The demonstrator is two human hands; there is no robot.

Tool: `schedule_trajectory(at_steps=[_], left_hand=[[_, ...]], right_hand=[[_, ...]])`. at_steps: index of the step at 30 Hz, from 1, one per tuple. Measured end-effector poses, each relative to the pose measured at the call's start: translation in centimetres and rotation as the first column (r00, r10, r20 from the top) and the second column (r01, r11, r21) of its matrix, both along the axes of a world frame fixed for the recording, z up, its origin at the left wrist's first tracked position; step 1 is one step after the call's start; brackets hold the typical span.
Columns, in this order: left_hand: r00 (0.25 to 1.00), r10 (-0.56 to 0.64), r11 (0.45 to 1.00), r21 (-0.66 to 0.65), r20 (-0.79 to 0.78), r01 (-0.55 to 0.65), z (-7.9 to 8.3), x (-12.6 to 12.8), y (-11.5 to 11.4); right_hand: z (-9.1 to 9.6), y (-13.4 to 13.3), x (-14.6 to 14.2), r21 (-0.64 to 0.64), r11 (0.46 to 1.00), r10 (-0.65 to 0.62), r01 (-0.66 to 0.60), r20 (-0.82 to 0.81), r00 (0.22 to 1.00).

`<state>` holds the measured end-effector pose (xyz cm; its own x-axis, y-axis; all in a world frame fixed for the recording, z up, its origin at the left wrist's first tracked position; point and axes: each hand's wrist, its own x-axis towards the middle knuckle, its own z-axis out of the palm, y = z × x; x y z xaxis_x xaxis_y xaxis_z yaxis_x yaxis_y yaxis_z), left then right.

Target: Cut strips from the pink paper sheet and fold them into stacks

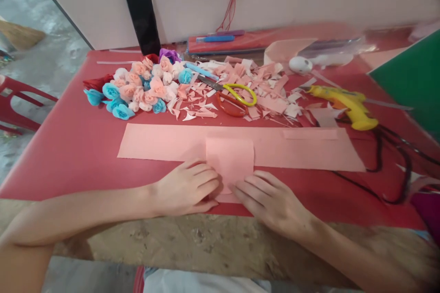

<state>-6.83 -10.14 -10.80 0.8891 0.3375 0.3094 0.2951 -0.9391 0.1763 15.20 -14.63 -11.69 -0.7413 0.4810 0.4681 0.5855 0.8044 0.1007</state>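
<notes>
A folded piece of pink paper (232,160) lies near the front of the red table, its upper part curving over in a soft bend. My left hand (192,187) has curled fingers on the paper's left edge, with the thumb low near its bottom. At the lower right edge, the fingers of my right hand (271,199) press on the same piece. Behind it, partly covered by the fold, stretches a long flat pink paper strip (165,142). A narrower pink strip (309,134) rests on its right end.
Paper roses (137,84) in several colours are heaped at the back left. Scissors (237,94) lie on pink scraps (271,96). A yellow glue gun (347,103) with a black cord sits at the right. A black phone-like slab (142,18) leans on the wall.
</notes>
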Motion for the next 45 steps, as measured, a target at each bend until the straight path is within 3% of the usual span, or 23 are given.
schedule_trajectory(at_steps=[11, 24, 31, 45], left_hand=[[1.0, -0.02, 0.999, -0.038, 0.022, 0.021, 0.4, -0.2, -0.3], [1.0, -0.026, 1.0, 0.017, 0.015, 0.026, 0.0, -0.3, -0.4], [1.0, -0.03, 0.998, 0.057, 0.008, 0.03, -0.1, -0.4, -0.4], [0.998, -0.032, 0.997, 0.068, 0.049, 0.028, 0.2, -0.8, -0.4]], right_hand=[[-0.1, -0.6, 0.8, -0.052, 0.999, -0.004, 0.003, -0.025, 1.0], [-1.0, -1.5, 1.7, -0.085, 0.995, 0.057, -0.058, -0.02, 0.998], [-0.2, -1.1, 1.5, -0.095, 0.994, 0.058, -0.053, 0.047, 0.997], [0.1, -0.9, 1.3, -0.12, 0.991, 0.058, -0.056, 0.008, 0.998]])
